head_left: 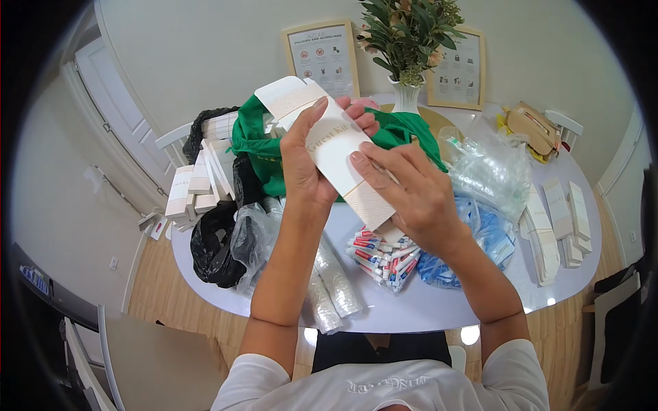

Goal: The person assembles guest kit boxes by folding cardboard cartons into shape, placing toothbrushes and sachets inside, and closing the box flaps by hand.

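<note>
A white box (pixel 336 147) lettered "Guest Kit" is held up, tilted, over the middle of the table. Its upper left end flap stands open. My left hand (pixel 312 147) grips it, thumb on the front face and fingers round the far edge. My right hand (pixel 411 188) is at the box's lower right end, its fingertips on the front face and near edge. Behind the box lies a green bag (pixel 264 154). Below my right hand is a clear bag of small red, white and blue tubes (pixel 387 260).
Boxes (pixel 181 192) are piled at left beside black bags (pixel 216 246). Clear-wrapped rolls (pixel 332 281) lie at front. Blue packets (pixel 480 240), clear bags (pixel 490 164) and more boxes (pixel 541 240) are at right. A vase (pixel 406 96) and framed signs (pixel 322 55) stand behind.
</note>
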Action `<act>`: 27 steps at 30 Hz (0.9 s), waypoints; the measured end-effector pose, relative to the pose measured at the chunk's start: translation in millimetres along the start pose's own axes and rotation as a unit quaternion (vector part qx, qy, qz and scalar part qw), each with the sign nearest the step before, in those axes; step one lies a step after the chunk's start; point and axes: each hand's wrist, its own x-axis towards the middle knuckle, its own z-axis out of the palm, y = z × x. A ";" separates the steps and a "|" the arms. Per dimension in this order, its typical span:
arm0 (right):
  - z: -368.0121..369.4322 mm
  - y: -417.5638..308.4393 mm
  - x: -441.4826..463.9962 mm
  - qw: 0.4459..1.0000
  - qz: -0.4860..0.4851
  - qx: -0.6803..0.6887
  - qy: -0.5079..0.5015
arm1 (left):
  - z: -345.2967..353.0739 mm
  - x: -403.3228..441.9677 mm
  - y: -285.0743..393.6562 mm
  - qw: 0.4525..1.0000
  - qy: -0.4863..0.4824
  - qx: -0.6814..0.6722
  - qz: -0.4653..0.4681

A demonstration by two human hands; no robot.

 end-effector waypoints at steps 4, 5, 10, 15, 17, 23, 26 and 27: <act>-20.8 -2.3 13.7 0.932 0.184 0.302 -0.082 | -6.9 4.1 13.9 0.999 -0.016 -0.009 -0.041; -22.6 -1.5 13.0 0.825 0.314 0.465 -0.064 | -4.3 2.4 14.5 0.999 -0.007 0.008 -0.034; -15.1 -2.0 12.9 0.665 0.452 0.587 -0.089 | 11.5 -6.0 6.4 0.995 -0.014 0.098 -0.011; -13.5 -3.0 6.5 0.725 0.441 0.517 -0.109 | 10.1 -7.3 1.7 0.982 -0.040 0.184 0.005; -10.8 -3.3 5.1 0.723 0.443 0.520 -0.102 | 6.7 -5.5 -2.2 0.980 -0.041 0.196 0.005; -1.7 -1.6 -0.8 0.745 0.452 0.477 -0.118 | 10.5 -7.4 -3.9 0.959 -0.032 0.281 0.024; -2.1 -1.5 1.5 0.733 0.471 0.475 -0.125 | 8.0 -5.7 -3.3 0.954 -0.025 0.298 0.022; -3.0 -1.3 2.6 0.718 0.486 0.479 -0.134 | 6.4 -4.1 -3.5 0.953 -0.022 0.301 0.016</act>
